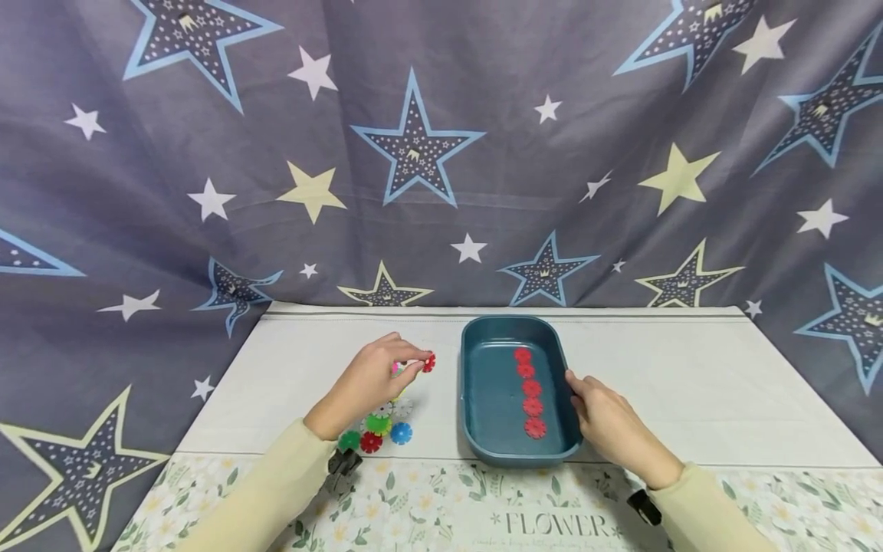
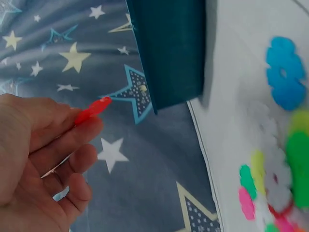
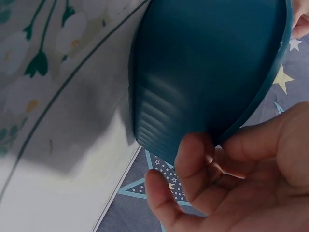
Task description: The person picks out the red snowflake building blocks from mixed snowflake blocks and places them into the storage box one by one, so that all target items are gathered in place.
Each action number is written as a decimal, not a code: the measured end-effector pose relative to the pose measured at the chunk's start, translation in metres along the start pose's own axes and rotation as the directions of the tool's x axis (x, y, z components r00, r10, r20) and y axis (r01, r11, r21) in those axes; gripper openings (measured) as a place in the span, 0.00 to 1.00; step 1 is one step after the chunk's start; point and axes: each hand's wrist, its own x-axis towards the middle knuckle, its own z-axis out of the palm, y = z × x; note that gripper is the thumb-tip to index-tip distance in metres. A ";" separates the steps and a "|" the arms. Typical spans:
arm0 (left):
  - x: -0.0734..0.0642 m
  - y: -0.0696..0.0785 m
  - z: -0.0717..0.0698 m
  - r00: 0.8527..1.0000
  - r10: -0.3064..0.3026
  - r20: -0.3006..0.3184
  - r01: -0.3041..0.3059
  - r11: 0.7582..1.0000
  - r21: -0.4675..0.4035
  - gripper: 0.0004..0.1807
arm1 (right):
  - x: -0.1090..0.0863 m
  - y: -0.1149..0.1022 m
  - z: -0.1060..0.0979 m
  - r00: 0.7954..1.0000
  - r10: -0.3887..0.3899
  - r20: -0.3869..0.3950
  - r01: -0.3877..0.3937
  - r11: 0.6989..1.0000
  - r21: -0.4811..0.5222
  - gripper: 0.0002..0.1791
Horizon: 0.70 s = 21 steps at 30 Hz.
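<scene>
My left hand pinches a red notched plastic disc between thumb and fingertips, just left of a dark teal rectangular tub. In the left wrist view the red disc shows edge-on. Several red discs lie in a rough line on the tub's floor, toward its right side. The right hand grips the tub's right rim, its thumb on top and fingers against the outer wall, as the right wrist view shows. Below the left hand lies a loose group of coloured discs, partly hidden by that hand.
Among the loose discs are a blue one, a green one and a dark red one. A white cloth with a floral front band covers the table. Behind hangs a grey star-patterned curtain.
</scene>
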 end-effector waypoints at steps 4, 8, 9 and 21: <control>0.011 0.005 0.008 0.999 0.030 0.039 -0.031 0.999 0.021 0.12 | 0.000 0.001 0.001 1.000 0.001 0.002 -0.001 1.000 0.002 0.22; 0.020 0.011 0.016 0.994 0.029 0.108 -0.032 0.999 0.029 0.14 | 0.001 0.000 0.001 1.000 0.001 0.003 -0.001 1.000 0.005 0.22; 0.023 0.012 0.019 0.992 0.029 0.122 -0.032 0.999 0.030 0.14 | 0.001 0.000 0.001 1.000 0.001 0.003 -0.001 1.000 0.006 0.22; 0.063 0.029 0.065 0.936 0.091 0.341 -0.114 0.992 0.048 0.21 | 0.000 0.002 0.001 1.000 0.005 -0.002 -0.005 1.000 0.004 0.22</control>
